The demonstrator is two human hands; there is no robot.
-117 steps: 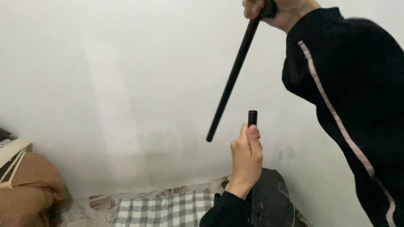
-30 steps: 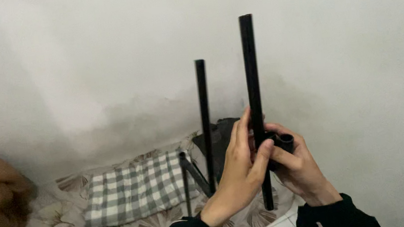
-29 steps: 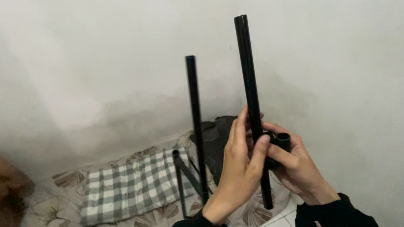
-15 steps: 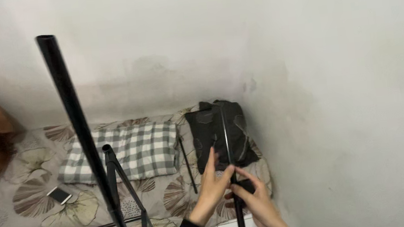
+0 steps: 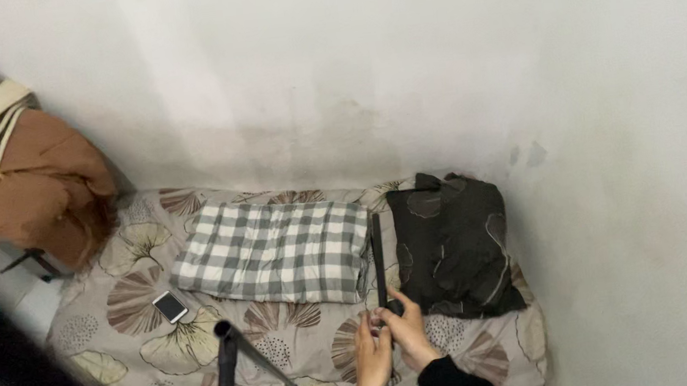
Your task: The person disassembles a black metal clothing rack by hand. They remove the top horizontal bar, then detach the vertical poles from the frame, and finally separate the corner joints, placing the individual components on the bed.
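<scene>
Both hands are pinching a thin black rod, standing upright above the mattress's [image 5: 207, 352] front edge: the left hand [image 5: 372, 353] is closing around it low down, the right hand [image 5: 407, 331] beside it. The fingers could be slipping, tipping it toward the checked pillow [image 5: 277, 251] or the phone [image 5: 170, 306].

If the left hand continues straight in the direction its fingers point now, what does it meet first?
Probably the checked pillow. The left hand points up the image beside the thin black rod both hands hold. The pillow's right edge lies ahead, though depth is unclear.
</scene>
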